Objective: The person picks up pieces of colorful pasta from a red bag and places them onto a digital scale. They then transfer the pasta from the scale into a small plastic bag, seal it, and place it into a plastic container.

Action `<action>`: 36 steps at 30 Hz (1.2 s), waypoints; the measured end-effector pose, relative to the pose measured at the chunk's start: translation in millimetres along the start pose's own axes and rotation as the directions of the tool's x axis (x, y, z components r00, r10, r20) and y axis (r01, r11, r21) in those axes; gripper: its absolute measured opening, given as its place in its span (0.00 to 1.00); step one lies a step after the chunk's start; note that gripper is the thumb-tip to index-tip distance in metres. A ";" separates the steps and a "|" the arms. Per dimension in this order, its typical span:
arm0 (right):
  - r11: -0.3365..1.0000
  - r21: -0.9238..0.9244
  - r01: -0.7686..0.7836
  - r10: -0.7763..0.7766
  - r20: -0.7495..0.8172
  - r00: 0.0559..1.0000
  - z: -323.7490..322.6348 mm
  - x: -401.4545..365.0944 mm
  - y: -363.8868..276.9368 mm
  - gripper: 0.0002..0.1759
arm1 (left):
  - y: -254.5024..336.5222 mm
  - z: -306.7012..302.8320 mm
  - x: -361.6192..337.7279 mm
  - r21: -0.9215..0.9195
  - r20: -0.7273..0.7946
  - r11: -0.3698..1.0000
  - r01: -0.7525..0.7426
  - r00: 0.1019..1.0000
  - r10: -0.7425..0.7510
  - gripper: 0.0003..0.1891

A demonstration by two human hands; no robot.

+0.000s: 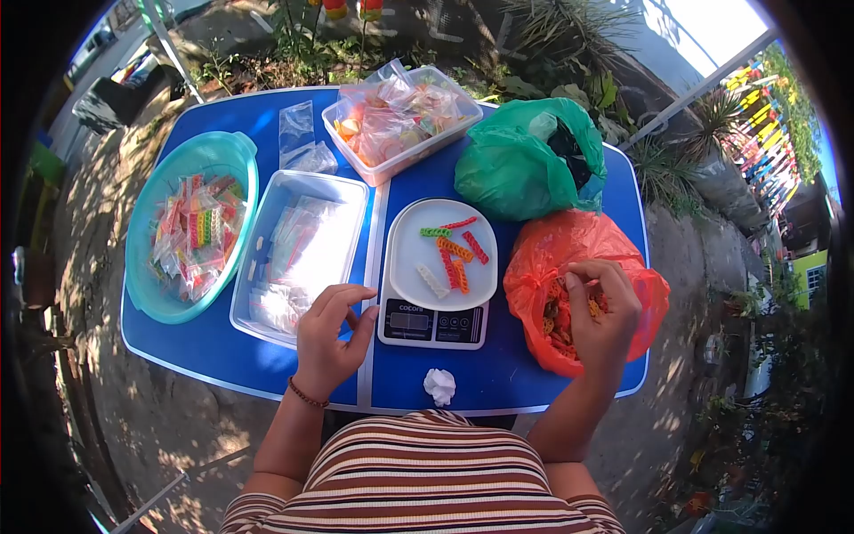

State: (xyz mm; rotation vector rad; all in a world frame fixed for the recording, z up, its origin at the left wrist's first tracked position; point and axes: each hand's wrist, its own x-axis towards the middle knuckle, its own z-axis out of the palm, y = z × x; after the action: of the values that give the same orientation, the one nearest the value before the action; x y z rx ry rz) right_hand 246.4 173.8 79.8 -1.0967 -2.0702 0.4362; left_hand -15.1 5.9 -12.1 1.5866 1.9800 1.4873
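Note:
My right hand (605,307) is over the opening of a red plastic bag (551,249), its thumb and fingertips together; anything between them is too small to tell. Orange and dark red pieces fill the bag. My left hand (338,334) hovers between the white tray and the scale, thumb and forefinger apart, holding nothing. On the kitchen scale (463,327) sits a white plate (409,258) with several braided pieces: an orange piece (455,248), a green piece (435,232), a white piece (433,280) and red ones. The display is unreadable.
Left stands a teal basin (142,258) of filled packets, beside a white tray (351,245) of small clear bags. Behind are a clear bag (296,129), a tub (365,169) of packets and a green bag (507,169). Crumpled white paper (439,387) lies near the front edge.

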 end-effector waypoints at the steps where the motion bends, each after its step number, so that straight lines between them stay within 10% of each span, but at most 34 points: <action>1: 0.999 0.041 0.013 -0.017 0.096 0.995 17.0 2.1 -6.0 0.05 | 1.4 -0.9 0.9 0.014 0.000 1.000 0.000 1.000 0.000 0.12; 11: 0.928 -0.040 0.371 -0.350 0.246 0.904 142.4 12.6 3.3 0.12 | -3.5 2.7 -3.3 0.025 -0.042 1.000 -0.018 0.999 0.019 0.12; 14: 0.931 0.231 0.283 -0.339 0.254 0.906 128.2 14.4 3.0 0.11 | -3.5 1.9 -3.2 0.028 -0.031 0.999 -0.023 0.999 0.024 0.11; 18: 0.962 -0.089 0.258 -0.236 0.205 0.950 119.3 11.4 20.4 0.11 | -4.0 1.7 -3.3 0.035 -0.023 0.999 -0.023 0.999 0.024 0.11; 28: 0.943 -0.186 0.278 -0.225 0.259 0.939 128.4 12.8 17.3 0.08 | -3.4 1.8 -3.8 0.042 -0.018 0.999 -0.023 1.000 0.024 0.11; 36: 0.954 -0.296 0.053 -0.012 0.139 0.990 -9.4 6.9 -1.8 0.08 | -3.7 2.7 -2.5 0.050 -0.015 0.999 -0.021 1.000 0.022 0.11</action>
State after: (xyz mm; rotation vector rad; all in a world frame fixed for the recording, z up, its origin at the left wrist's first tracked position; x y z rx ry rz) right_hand 249.9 178.0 90.2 -1.2337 -2.3261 0.1862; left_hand -14.6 5.7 -17.3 1.6264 2.0298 1.4732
